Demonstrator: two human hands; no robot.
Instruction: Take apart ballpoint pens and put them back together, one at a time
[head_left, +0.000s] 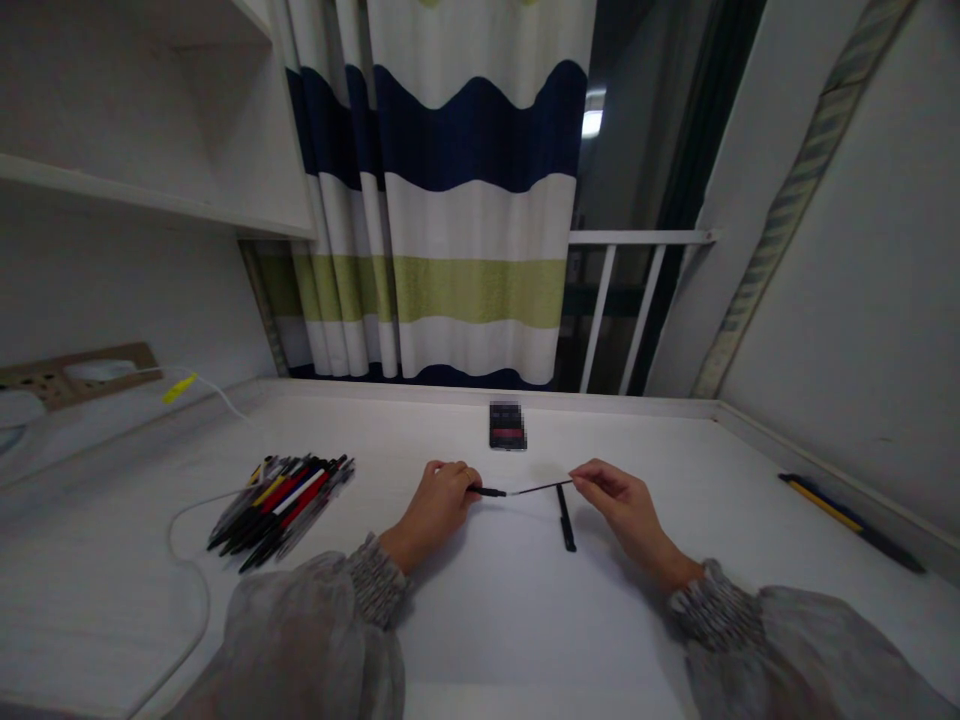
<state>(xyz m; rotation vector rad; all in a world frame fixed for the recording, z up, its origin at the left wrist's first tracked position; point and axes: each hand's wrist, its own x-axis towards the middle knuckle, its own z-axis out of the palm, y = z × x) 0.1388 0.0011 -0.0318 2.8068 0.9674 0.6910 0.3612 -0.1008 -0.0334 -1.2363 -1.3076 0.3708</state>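
Observation:
My left hand (442, 495) is closed around a short black pen part (489, 491) whose tip sticks out to the right. My right hand (619, 498) pinches the far end of a thin ink refill (538, 488) that reaches toward that black part. The two pieces meet between my hands, just above the white desk (480, 620). A black pen barrel (565, 518) lies on the desk below the refill, close to my right hand.
A pile of several black, red and yellow pens (281, 497) lies at the left. A small dark device (507, 425) sits at the back centre. Two pens (851, 520) lie at the right wall. A white cable (184, 530) loops on the left.

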